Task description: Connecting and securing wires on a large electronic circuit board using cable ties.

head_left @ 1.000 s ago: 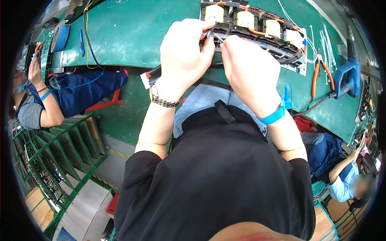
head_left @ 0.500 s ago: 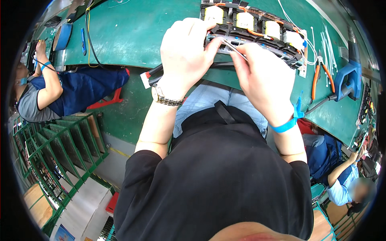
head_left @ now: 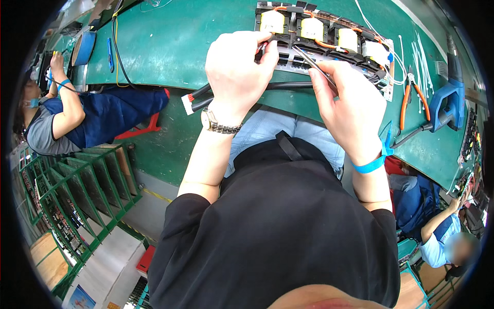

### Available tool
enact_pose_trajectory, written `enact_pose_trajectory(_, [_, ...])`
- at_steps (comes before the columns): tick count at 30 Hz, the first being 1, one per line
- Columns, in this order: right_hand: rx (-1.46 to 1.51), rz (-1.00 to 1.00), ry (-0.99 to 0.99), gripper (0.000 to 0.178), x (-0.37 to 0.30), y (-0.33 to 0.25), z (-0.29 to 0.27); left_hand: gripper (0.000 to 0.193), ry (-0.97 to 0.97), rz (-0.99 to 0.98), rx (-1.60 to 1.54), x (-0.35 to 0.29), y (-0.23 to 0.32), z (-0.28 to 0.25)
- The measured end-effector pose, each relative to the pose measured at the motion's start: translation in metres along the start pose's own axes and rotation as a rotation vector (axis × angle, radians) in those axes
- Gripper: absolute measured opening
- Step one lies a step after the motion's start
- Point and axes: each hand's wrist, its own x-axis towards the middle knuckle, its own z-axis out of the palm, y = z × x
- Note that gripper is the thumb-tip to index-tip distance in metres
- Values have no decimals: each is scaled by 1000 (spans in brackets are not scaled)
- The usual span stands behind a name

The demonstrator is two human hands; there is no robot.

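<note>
A long assembly (head_left: 339, 38) with several yellow-wrapped transformers lies on the green bench in front of me. At its left end my left hand (head_left: 237, 69) is closed, with dark and red wires showing between thumb and forefinger. A black cable (head_left: 201, 93) runs beneath that hand, and its white connector (head_left: 187, 104) sticks out past the bench edge. My right hand (head_left: 352, 100) grips slim metal tweezers (head_left: 314, 63). Their tip reaches the near side of the assembly, to the right of my left thumb and apart from it.
Right of the assembly lie orange-handled cutters (head_left: 405, 107), white cable ties (head_left: 422, 67) and a blue corded tool (head_left: 446, 105). Blue tape (head_left: 84, 49) and a blue pen (head_left: 110, 54) are at the left. Co-workers sit on both sides. A green rack (head_left: 87, 190) stands lower left.
My right hand has drawn back to the right, and the tweezers' tip has left my left thumb. The left hand has moved slightly down, its thumb and forefinger now showing wires between them.
</note>
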Motion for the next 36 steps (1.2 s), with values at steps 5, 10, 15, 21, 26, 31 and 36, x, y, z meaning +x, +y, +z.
enact_pose_trajectory(5, [3,-2,-8,12,-2,2,2,17,-14,14,-17,4,0,0])
enact_pose_trajectory(10, [7,-16,8,13,0,2,5,17,-52,-17,-60,4,0,-2])
enact_pose_trajectory(15, [-15,-63,-6,15,4,-1,12,18,21,5,-72,-2,-3,2])
enact_pose_trajectory(21, [-33,-77,13,14,9,-8,29,20,-28,-34,-77,-1,0,-3])
enact_pose_trajectory(26, [-38,-90,8,15,7,-7,29,21,-28,-62,-85,-4,2,-6])
enact_pose_trajectory(31, [4,-48,-32,16,5,-8,23,22,-6,-60,-118,-8,-2,-10])
enact_pose_trajectory(36, [16,-48,-29,15,5,-9,21,22,-3,-40,-138,-8,-5,-11])
